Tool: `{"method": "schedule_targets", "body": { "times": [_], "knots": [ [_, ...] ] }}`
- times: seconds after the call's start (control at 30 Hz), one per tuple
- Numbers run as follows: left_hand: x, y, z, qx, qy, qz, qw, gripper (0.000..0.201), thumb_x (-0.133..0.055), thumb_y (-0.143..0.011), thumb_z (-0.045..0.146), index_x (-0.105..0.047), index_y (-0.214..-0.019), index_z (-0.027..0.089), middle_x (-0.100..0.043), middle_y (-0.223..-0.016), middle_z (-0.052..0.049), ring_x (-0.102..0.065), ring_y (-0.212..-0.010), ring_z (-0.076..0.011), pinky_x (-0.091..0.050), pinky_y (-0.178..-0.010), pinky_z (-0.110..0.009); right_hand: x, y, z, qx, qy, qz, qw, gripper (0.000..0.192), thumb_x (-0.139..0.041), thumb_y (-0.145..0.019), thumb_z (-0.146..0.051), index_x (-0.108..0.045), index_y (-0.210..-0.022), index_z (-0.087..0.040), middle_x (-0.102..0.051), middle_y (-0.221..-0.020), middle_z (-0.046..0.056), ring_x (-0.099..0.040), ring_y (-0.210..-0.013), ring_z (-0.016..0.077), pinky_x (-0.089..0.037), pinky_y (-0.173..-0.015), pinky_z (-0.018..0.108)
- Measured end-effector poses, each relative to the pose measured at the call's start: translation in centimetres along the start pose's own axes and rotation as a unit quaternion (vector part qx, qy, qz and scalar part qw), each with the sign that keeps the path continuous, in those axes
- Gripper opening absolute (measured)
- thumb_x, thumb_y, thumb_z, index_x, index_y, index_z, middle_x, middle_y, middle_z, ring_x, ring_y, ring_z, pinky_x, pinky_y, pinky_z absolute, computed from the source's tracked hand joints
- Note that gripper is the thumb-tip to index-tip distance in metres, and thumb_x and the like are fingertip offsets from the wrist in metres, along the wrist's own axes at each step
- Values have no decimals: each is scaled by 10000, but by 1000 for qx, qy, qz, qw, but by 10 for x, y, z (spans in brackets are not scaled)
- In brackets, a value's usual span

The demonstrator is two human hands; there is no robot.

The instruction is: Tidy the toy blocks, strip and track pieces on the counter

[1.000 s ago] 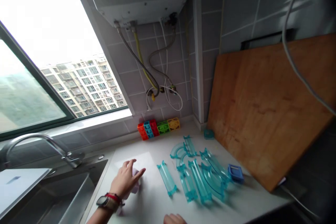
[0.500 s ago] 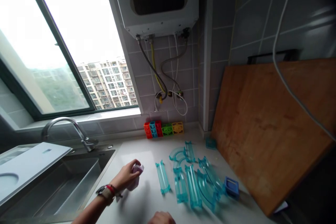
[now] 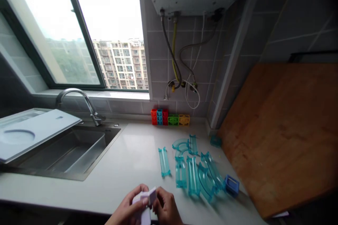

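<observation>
Near the front edge of the counter, my left hand is closed around a pale purple plastic piece with flat, angled faces. My right hand meets it from the right, its curled fingers pinching the raised flap side. The fingers hide part of the piece. Beyond my hands lies a separate straight translucent teal track. To its right are more teal tracks, among them a straight one and a curved one.
A blue block sits right of the tracks, close to a leaning wooden board. Red, blue, green and yellow blocks line the back wall. On the left are a sink, a faucet and a white panel.
My left hand has come down and right, nearer the counter's front edge, with the purple piece. My right hand has risen into view and met it. The camera view has shifted.
</observation>
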State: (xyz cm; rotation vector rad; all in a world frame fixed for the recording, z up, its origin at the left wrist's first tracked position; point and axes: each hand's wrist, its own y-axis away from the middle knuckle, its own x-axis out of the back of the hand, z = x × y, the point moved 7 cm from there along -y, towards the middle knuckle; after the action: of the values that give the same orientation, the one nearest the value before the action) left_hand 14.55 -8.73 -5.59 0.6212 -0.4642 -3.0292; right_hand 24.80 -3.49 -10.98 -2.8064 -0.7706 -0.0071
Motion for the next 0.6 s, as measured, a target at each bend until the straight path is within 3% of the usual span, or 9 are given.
{"method": "schedule_targets", "body": {
  "times": [0.1, 0.17, 0.27, 0.37, 0.47, 0.6],
  "knots": [
    [-1, -2, 1, 37, 34, 9, 999, 427, -855, -732, 502, -559, -846, 216, -539, -666, 50, -456, -495, -73, -363, -448, -173, 6, 5, -5, -33, -17, 15, 999, 539, -519, -984, -679, -601, -824, -171, -490, -639, -40, -436, -579, 111, -332, -572, 247],
    [3, 1, 2, 50, 36, 32, 998, 379, -794, -807, 512, -563, -891, 224, -550, -716, 45, -492, -529, -89, -413, -465, -187, 8, 7, -6, -56, -25, 16, 998, 529, -552, -978, -658, -602, -792, -165, -470, -613, -48, -415, -574, 106, -315, -560, 250],
    [14, 9, 14, 9, 1, 82, 997, 472, -840, -771, 529, -540, -1008, 253, -631, -760, 41, -548, -562, -105, -427, -498, -188, 12, 7, -6, -72, -36, 14, 997, 547, -626, -938, -660, -610, -718, -160, -480, -583, -44, -414, -566, 102, -295, -552, 253],
    [20, 22, 32, -30, -116, 122, 985, 535, -850, -765, 545, -528, -1088, 265, -705, -751, 28, -594, -559, -125, -428, -520, -190, 17, 6, -4, -77, -67, 13, 995, 578, -606, -947, -675, -592, -673, -166, -486, -569, -37, -427, -559, 103, -305, -559, 257],
    [13, 34, 52, -81, -272, 131, 950, 427, -779, -837, 545, -588, -1080, 251, -702, -728, 20, -607, -569, -148, -447, -526, -210, 17, 5, -1, -85, -124, -7, 989, 646, -483, -981, -729, -505, -612, -199, -453, -514, -40, -407, -500, 101, -307, -533, 257],
    [1, 39, 67, -183, -455, 103, 865, 308, -808, -814, 480, -728, -1011, 256, -768, -868, -49, -689, -700, -218, -547, -650, -270, 9, 7, -7, -92, -197, -49, 975, 684, -409, -973, -787, -478, -608, -213, -423, -497, -46, -387, -459, 93, -285, -496, 247]
  ]
}}
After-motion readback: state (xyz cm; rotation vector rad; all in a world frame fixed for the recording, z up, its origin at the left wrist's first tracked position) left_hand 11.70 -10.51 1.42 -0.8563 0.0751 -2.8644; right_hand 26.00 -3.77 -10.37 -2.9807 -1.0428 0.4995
